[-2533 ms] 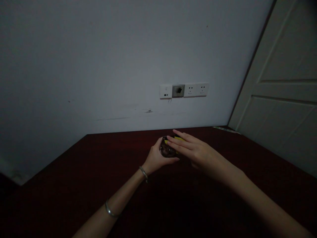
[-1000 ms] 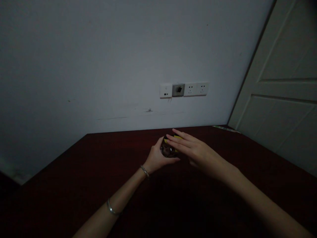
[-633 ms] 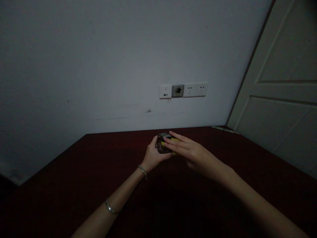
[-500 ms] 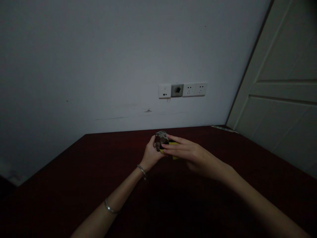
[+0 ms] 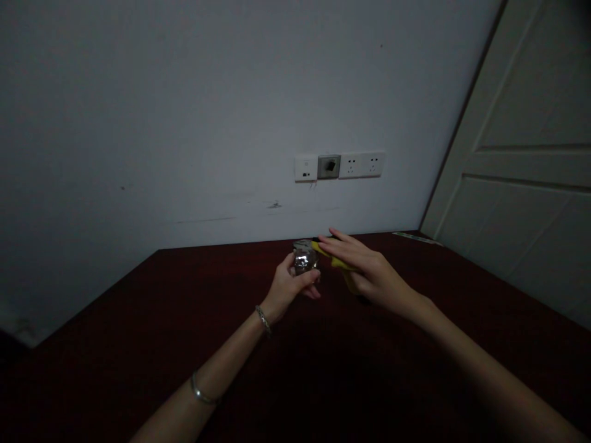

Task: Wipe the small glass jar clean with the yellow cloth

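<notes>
My left hand (image 5: 289, 284) is closed around a small, shiny, rounded clear container (image 5: 305, 261), perhaps a glass jar; it is too dark to tell its exact kind. The thumb lies across the container's near side. At its upper right, my right hand (image 5: 369, 266) holds a yellow and black cloth (image 5: 342, 263) under nearly straight fingers. The cloth's tip reaches the container's top edge, though contact there is hard to make out. Both hands are above the dark red tabletop (image 5: 194, 320).
A pale wall (image 5: 207, 123) rises behind the tabletop and carries a row of sockets (image 5: 361, 165) with a grey switch plate (image 5: 329, 167). On the right stands a white panelled door (image 5: 521, 166). A thin flat strip (image 5: 418, 239) lies at the table's back right edge.
My right hand has shifted up and right with the cloth, off the container's front. More of the container's shiny side now shows in my left hand, which has barely moved.
</notes>
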A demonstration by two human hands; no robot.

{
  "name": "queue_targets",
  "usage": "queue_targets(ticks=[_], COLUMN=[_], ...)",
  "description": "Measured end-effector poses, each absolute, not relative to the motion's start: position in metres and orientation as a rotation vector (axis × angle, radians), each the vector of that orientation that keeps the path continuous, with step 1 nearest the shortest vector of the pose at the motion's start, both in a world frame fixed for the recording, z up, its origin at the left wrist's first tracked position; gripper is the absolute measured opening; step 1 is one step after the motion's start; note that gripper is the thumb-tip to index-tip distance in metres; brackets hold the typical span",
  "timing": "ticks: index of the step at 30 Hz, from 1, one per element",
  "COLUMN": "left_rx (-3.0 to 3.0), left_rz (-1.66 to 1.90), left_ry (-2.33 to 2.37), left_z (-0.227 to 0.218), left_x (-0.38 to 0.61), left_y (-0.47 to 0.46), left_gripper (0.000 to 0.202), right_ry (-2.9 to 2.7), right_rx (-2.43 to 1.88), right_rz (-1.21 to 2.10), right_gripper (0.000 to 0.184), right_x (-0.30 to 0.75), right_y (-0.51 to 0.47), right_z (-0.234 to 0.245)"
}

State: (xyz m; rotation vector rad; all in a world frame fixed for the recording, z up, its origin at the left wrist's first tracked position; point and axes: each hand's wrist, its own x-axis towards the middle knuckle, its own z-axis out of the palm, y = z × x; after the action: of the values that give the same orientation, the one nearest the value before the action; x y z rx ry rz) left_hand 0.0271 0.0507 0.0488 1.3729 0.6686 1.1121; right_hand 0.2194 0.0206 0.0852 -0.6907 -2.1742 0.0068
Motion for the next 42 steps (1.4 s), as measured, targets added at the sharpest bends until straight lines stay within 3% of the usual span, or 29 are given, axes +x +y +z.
queue_targets(ticks=[19,32,42], left_rx=[1.349,1.360,1.365], left_rz=[1.087,1.056,1.032], left_ry=[0.748,0.715,0.668], left_z=[0.052,0.049,0.050], left_x=[0.029,0.025,0.029], left_y=[0.051,0.051,0.048], left_gripper=[0.051,0.057,0.058], right_ry=[-2.415,-2.243,-2.283], right_rx=[-0.669,-0.669,-0.785], right_rz=[-0.257,-0.149,0.021], right_gripper=[0.093,0.080,0.080], right_x=[0.222,0.220,0.214], right_y=[0.013,0.015,0.010], right_z=[0.094,0.093,0.091])
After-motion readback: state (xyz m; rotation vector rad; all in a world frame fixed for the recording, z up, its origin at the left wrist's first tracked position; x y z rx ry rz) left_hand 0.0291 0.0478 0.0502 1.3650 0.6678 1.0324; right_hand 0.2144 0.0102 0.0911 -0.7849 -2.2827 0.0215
